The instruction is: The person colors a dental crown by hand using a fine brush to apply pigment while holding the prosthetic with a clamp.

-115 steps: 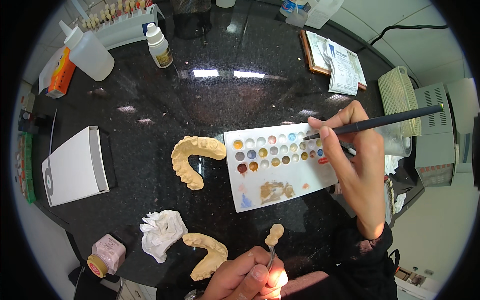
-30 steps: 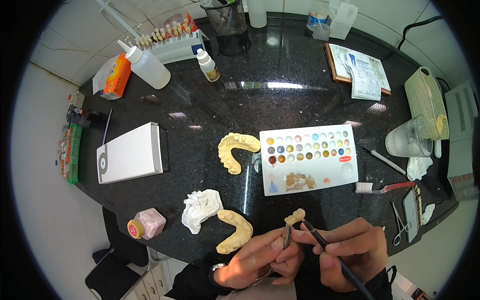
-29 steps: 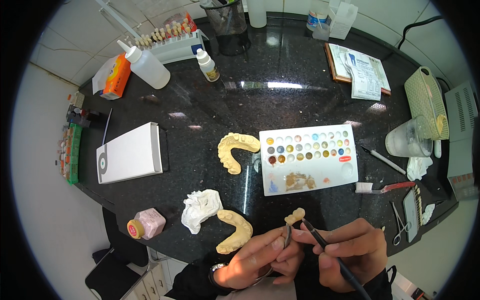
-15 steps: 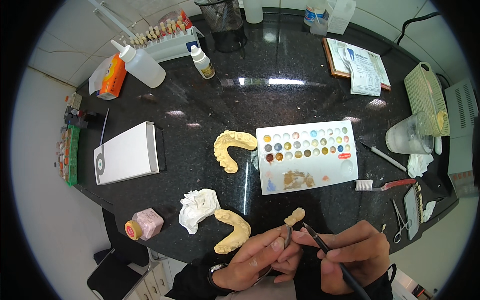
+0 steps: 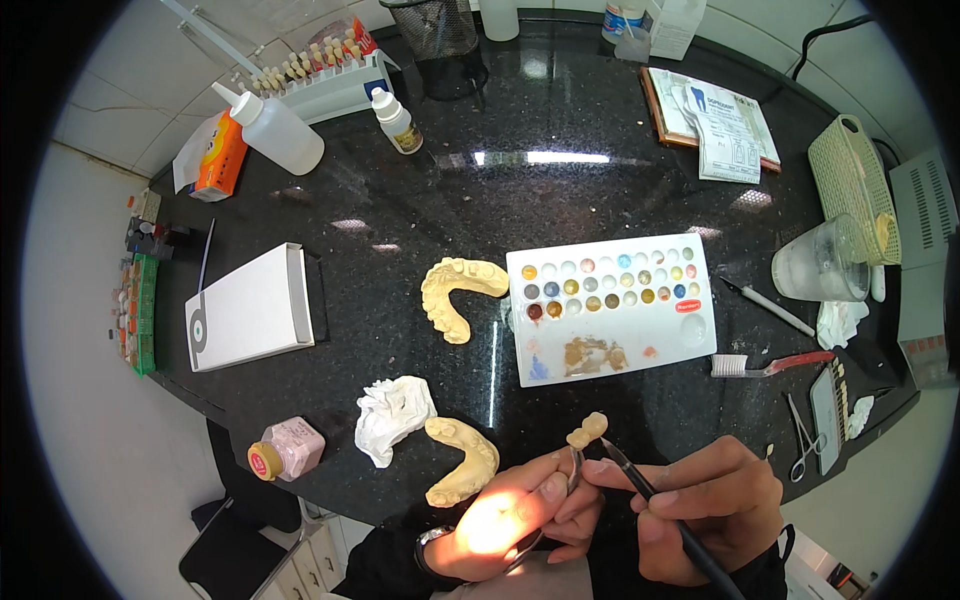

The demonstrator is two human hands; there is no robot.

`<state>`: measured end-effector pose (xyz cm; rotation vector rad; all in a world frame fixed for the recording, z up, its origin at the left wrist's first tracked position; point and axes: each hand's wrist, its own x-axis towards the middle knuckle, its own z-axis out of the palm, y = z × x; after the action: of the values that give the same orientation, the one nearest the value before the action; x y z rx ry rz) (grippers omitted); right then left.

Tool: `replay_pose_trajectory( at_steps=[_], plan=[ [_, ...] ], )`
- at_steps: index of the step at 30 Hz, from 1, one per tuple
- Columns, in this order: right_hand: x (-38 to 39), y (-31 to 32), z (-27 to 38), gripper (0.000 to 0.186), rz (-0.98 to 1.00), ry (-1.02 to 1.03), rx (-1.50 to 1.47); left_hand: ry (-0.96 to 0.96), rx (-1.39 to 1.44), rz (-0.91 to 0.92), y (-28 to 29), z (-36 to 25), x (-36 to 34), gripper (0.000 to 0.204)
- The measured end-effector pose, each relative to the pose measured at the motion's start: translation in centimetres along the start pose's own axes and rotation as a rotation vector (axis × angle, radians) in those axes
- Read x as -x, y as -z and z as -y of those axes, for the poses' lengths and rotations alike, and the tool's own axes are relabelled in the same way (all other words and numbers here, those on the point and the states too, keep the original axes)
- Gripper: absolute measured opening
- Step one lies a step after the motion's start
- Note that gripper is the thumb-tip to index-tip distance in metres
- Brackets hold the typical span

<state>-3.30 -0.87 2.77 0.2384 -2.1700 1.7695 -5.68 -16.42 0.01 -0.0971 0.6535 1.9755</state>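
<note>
Above the near edge of the glossy black speckled stone tabletop (image 5: 420, 210), the left hand (image 5: 515, 520) is closed around a slim curved metal holding instrument (image 5: 574, 475), whose upper end carries a small, lumpy cream-yellow tooth-shaped piece (image 5: 588, 429). The right hand (image 5: 705, 510) pinches a slender black-handled brush (image 5: 650, 490) between thumb and fingers, its dark pointed tip at the piece's lower-right side; whether tip and piece touch is too fine to tell. For good brushwork here, I would brace the two hands against each other, since the fingers already come together near the instrument, keep the strokes light and short, and turn the piece with the instrument rather than bending the brush wrist around it. Hard sunlight falls on the left hand, so tilting the piece clear of glare should help in judging colour; the white rectangular palette (image 5: 672, 340) with rows of coloured wells lies conveniently just beyond. The piece is longer than it is wide: its long axis slants from lower left, by the instrument, to upper right, with the free end pointing away from the person and rightward, roughly toward the palette.
</note>
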Motion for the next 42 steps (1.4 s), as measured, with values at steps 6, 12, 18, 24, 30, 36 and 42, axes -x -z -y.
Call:
replay_pose_trajectory(
  at_steps=[6,12,18,24,30,36,42],
  plan=[
    [-0.4,0.3,-0.2,0.022,0.075,0.036,0.022,0.043,0.04,-0.016,0.1,0.1,-0.1,0.039],
    [-0.2,0.3,-0.1,0.021,0.081,-0.023,-0.008,0.062,0.035,-0.016,0.3,0.0,-0.1,0.038],
    [-0.1,0.5,0.5,0.021,0.072,-0.107,-0.064,0.078,0.111,-0.043,0.8,0.2,0.1,0.033],
    [-0.3,0.8,0.4,0.02,0.122,-0.11,-0.075,0.081,0.034,-0.143,0.3,0.1,0.4,0.032],
    [1.3,0.8,1.4,0.019,-0.03,-0.217,-0.128,0.072,0.12,0.008,0.1,0.5,0.2,0.029],
    [3.9,1.9,0.7,0.022,-0.09,-0.117,-0.053,0.177,0.076,-0.047,-1.3,2.0,0.3,0.033],
    [4.8,3.0,1.1,0.023,-0.096,-0.108,0.009,0.008,-0.251,0.027,-2.0,3.4,-0.1,0.041]
  ],
)
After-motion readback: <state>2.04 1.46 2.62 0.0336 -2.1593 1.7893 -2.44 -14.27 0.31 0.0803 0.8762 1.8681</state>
